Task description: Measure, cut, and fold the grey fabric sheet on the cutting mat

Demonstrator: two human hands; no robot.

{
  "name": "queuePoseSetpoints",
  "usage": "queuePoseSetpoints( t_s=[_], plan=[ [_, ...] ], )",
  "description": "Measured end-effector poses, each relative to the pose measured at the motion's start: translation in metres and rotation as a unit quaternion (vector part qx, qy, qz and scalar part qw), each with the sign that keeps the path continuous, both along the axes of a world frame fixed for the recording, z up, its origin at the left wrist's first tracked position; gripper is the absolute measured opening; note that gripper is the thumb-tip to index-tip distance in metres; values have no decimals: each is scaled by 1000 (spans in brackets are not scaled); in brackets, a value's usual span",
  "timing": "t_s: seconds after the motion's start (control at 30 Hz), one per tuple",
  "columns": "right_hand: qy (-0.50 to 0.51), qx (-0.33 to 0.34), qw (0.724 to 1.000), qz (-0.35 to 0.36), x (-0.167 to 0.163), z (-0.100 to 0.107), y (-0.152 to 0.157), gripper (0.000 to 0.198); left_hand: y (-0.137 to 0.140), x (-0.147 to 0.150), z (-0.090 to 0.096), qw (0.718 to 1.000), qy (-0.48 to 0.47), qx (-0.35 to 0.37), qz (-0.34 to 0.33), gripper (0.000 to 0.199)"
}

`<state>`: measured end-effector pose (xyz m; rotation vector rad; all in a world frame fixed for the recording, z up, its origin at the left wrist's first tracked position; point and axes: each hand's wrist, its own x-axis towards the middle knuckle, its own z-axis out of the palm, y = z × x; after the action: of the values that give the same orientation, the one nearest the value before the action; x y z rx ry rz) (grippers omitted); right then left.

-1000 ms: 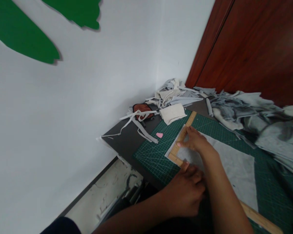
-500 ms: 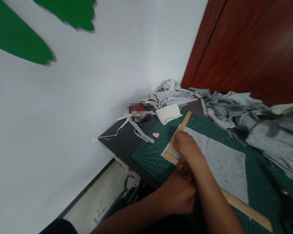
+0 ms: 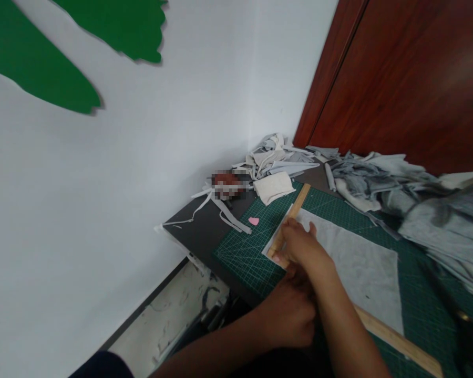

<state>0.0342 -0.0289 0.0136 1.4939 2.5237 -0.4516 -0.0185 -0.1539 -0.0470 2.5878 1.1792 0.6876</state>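
A wooden L-square [image 3: 302, 195] lies on a light grey cloth piece [image 3: 358, 252], its short arm along the cloth's far-left edge and its long arm running toward the lower right. My right hand [image 3: 299, 241] reaches across near the corner, thumb and fingers closed about the short arm, with one finger raised. Closer to me, my left hand [image 3: 289, 315] is curled at the long arm just past the corner, its fingertips partly hidden under my right wrist. Beneath the cloth is a green cutting mat [image 3: 240, 257]. A small pink chip [image 3: 254, 221] rests on the mat.
Black scissors [image 3: 453, 310] lie at the right. Grey fabric heaps [image 3: 449, 215] fill the back right, and scraps [image 3: 276, 155] pile in the wall corner. A folded cream cloth [image 3: 274, 187] sits by the square's far end. The table edge [image 3: 236, 289] drops off at left.
My right hand has gone from a fist on the short arm to fingers spread around it, slightly nearer the corner. My left hand stays put. The view has shifted slightly.
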Motion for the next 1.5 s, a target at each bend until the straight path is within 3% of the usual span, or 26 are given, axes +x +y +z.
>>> queuePoseSetpoints(
  t_s=[0.2, 0.37, 0.47, 0.53, 0.63, 0.73, 0.87, 0.93, 1.17, 1.37, 1.5],
  plan=[
    [0, 0, 1000, -12, -4, 1, -2, 82, -2, -4, -3, 999, 24, 23, 1, 64],
    [2, 8, 1000, -12, -8, 1, -2, 81, -13, -10, -13, 994, 53, 92, -16, 32],
    [12, 18, 1000, -11, -8, 2, -3, 78, -14, -27, -16, 988, -30, 146, 44, 18],
    [19, 24, 999, -14, -7, 3, -4, 61, -4, -47, -14, 972, -73, 201, 96, 21],
    [28, 28, 999, -17, -7, 4, -5, 47, 25, -83, -4, 946, -46, 233, 222, 19],
    [32, 25, 999, -18, -7, 3, -4, 69, 56, -111, 5, 917, 32, 192, 349, 31],
    [34, 25, 999, -20, -7, 2, -3, 77, 76, -126, 4, 905, 119, 120, 389, 27],
    [37, 29, 999, -19, -7, 3, -3, 70, 78, -127, 2, 908, 122, 95, 389, 19],
    [34, 35, 999, -14, -5, 5, -5, 60, 80, -124, 7, 927, 98, 38, 359, 17],
    [29, 28, 999, -7, -4, 4, -4, 75, 82, -120, 16, 948, 42, -37, 312, 15],
    [33, 28, 999, -1, -2, 3, -4, 71, 84, -111, 15, 955, -5, -76, 287, 11]
  ],
)
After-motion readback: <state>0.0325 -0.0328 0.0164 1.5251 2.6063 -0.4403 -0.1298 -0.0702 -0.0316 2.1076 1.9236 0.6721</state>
